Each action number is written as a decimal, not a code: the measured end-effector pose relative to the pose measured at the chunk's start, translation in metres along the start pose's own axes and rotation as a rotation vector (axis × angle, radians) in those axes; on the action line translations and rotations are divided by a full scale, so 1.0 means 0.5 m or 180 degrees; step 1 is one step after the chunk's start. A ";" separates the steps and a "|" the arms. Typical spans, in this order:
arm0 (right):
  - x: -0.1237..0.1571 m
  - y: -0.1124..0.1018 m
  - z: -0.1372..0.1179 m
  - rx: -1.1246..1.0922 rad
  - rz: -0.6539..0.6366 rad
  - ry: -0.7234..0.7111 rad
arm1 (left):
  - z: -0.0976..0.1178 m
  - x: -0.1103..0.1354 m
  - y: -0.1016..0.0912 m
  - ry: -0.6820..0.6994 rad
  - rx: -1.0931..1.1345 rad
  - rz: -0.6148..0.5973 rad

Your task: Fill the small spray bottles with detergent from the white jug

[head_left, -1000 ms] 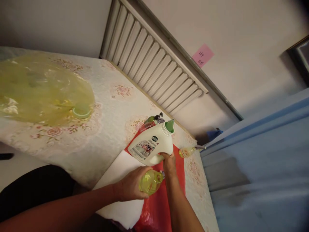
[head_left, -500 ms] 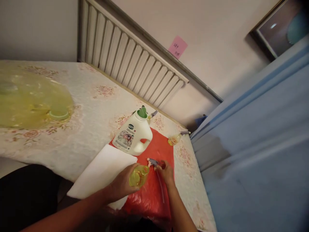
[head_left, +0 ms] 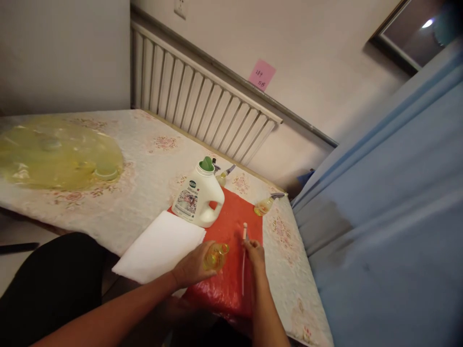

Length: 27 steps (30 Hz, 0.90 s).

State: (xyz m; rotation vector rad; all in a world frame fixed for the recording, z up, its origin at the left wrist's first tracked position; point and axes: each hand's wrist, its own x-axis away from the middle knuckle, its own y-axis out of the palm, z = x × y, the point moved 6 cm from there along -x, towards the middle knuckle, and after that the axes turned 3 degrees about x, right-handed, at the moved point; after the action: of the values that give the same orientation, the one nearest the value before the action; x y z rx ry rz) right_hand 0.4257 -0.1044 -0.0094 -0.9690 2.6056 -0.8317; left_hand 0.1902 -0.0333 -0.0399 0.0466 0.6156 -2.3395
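My left hand (head_left: 193, 265) is closed around a clear yellow bottle (head_left: 215, 258), tilted with its uncapped neck pointing right. To its right, my right hand (head_left: 255, 254) pinches a trigger spray head (head_left: 245, 231). A thin pale dip tube hangs down from the head over the red plastic sheet (head_left: 231, 284). The head is apart from the bottle, and my fingers cover part of it. Behind my hands stands a white detergent jug (head_left: 198, 195) with a handle and a green spout. White folded paper (head_left: 159, 248) lies by my left hand.
A spray bottle (head_left: 264, 206) leans at the sheet's right corner, and another spray bottle (head_left: 222, 179) is behind the jug. A large yellow plastic bag (head_left: 61, 154) lies at left on the floral tablecloth (head_left: 144, 164). A radiator (head_left: 202, 91) and a blue curtain (head_left: 390, 207) border the table.
My right hand has turned the spray head, so it now points away from me instead of left towards the bottle. The bottle sits slightly further right in view. The camera has shifted.
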 end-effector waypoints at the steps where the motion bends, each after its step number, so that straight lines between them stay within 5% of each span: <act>1: 0.000 -0.020 -0.003 -0.0223 0.0049 0.0011 | 0.002 0.002 0.000 -0.0017 -0.0042 0.0020; 6: 0.023 -0.107 -0.058 -0.1082 0.0238 -0.0098 | 0.015 0.006 -0.002 -0.0017 -0.0187 0.0087; 14: 0.097 -0.190 -0.222 -0.2422 0.0799 -0.0898 | 0.006 0.006 0.004 0.0023 -0.0204 0.0123; 19: 0.129 -0.192 -0.274 -0.2123 0.1023 -0.1250 | 0.003 0.006 0.004 0.0024 -0.0186 0.0116; 27: 0.155 -0.125 -0.298 -0.1725 0.0664 -0.1404 | 0.006 0.006 0.004 0.0070 -0.0243 0.0086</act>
State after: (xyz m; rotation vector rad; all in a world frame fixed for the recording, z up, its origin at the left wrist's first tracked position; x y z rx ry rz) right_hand 0.3402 -0.1302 0.1457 -0.8514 2.5009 0.1477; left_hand 0.1896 -0.0379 -0.0387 0.0456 0.7105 -2.2903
